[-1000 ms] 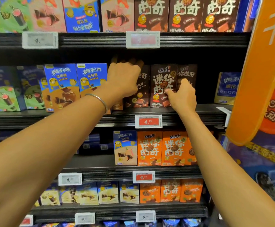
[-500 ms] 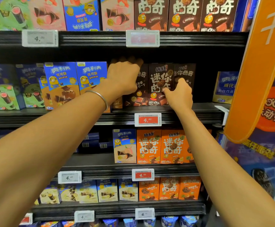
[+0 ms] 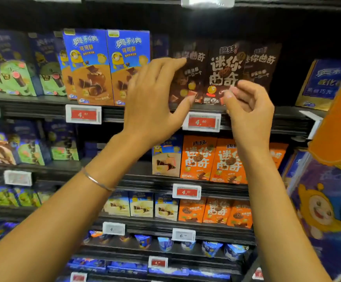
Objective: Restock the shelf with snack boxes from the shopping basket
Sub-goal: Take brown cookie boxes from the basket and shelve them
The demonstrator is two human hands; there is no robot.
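Observation:
Three dark brown cookie boxes stand side by side on the shelf (image 3: 287, 116): left (image 3: 194, 64), middle (image 3: 223, 72) and right (image 3: 262, 66). My left hand (image 3: 153, 98) hovers in front of the left box with its fingers spread and the thumb tip near that box's lower edge; it holds nothing. My right hand (image 3: 249, 110) is loosely curled just below and right of the middle box, fingertips by its lower right corner, with nothing in it. The shopping basket is out of view.
Blue cartoon-figure boxes (image 3: 88, 66) stand left of the brown ones, and a blue box (image 3: 324, 82) sits further right. Orange boxes (image 3: 212, 159) fill the shelf below. A red price tag (image 3: 203, 122) is on the rail. An orange banner (image 3: 340, 119) juts in at the right.
Both hands have drawn back from the brown boxes toward me: the left came off the top of the left box, the right off the middle box. The view has shifted downward.

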